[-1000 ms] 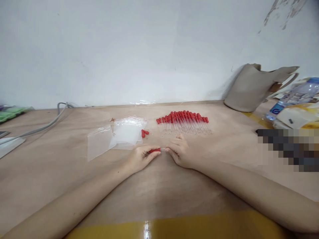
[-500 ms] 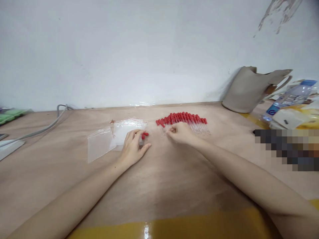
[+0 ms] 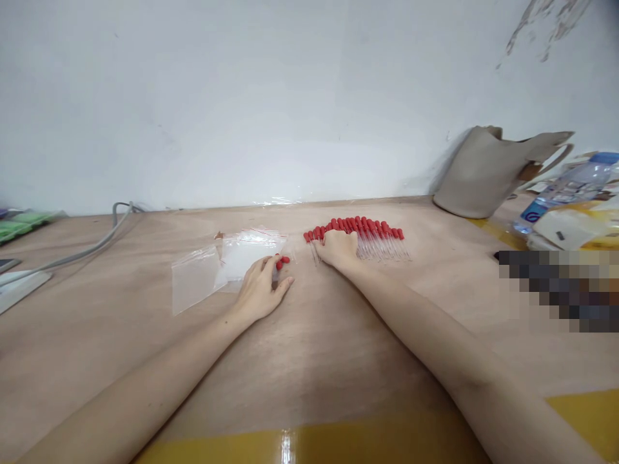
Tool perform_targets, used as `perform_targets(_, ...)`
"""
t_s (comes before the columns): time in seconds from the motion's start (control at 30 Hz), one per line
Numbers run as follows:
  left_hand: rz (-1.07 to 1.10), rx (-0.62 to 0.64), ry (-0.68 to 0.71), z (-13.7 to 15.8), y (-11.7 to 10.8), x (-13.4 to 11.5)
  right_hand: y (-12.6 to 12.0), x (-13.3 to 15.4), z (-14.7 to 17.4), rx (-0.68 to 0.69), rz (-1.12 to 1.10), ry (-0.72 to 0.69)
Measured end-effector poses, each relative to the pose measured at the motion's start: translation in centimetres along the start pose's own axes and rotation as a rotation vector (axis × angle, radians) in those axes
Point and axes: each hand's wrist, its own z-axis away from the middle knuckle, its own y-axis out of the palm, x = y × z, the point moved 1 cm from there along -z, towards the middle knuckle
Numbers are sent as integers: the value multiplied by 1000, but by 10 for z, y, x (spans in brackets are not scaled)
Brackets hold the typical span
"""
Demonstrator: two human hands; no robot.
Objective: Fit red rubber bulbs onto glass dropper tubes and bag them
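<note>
A row of glass droppers (image 3: 374, 241) with red rubber bulbs lies side by side on the wooden tabletop. My right hand (image 3: 338, 247) is over the left part of this row, its fingers curled closed. Whatever they pinch is hidden under the hand. Left of the row, my left hand (image 3: 261, 287) rests on the table with thumb and fingers apart, open. A few loose red rubber bulbs (image 3: 285, 260) lie at its fingertips. Just beyond them are some clear thin tubes (image 3: 294, 248), faint against the wood. Clear zip bags (image 3: 254, 241) lie beyond the left hand.
Another flat clear bag (image 3: 196, 280) lies further left. A grey cable (image 3: 97, 248) crosses the left side, near a green tray (image 3: 24, 224). At the right stand a beige bag (image 3: 478, 174), a tilted water bottle (image 3: 565, 190) and a yellow-white package (image 3: 575, 225).
My right hand has shifted slightly left and forward onto the droppers, turning so its back faces up. The left hand stays nearly in place by the loose bulbs.
</note>
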Motion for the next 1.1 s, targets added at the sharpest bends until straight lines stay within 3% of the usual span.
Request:
perform_targets(0.17,-3,6,-2,0,1,-1,-2,17,2,-37,-30,-90)
perform_targets(0.37,18,32,-24,0,-3,-5,8,47,1,64,-44,-84)
perform_targets(0.5,56,6,-91,1,-4,-5,11,51,2,89,-39,-79)
perform_targets(0.7,95,-48,-199,-2,-6,-2,2,44,16,93,-31,-97)
perform_targets(0.83,139,-87,-198,-2,-7,0,-5,33,43,52,-21,-212)
perform_targets(1.0,216,-138,-80,2,-6,-6,-14,-7,84,-59,-145,-394)
perform_targets(1.1,210,-93,64,3,-5,-12,-15,-30,96,-149,-273,-507)
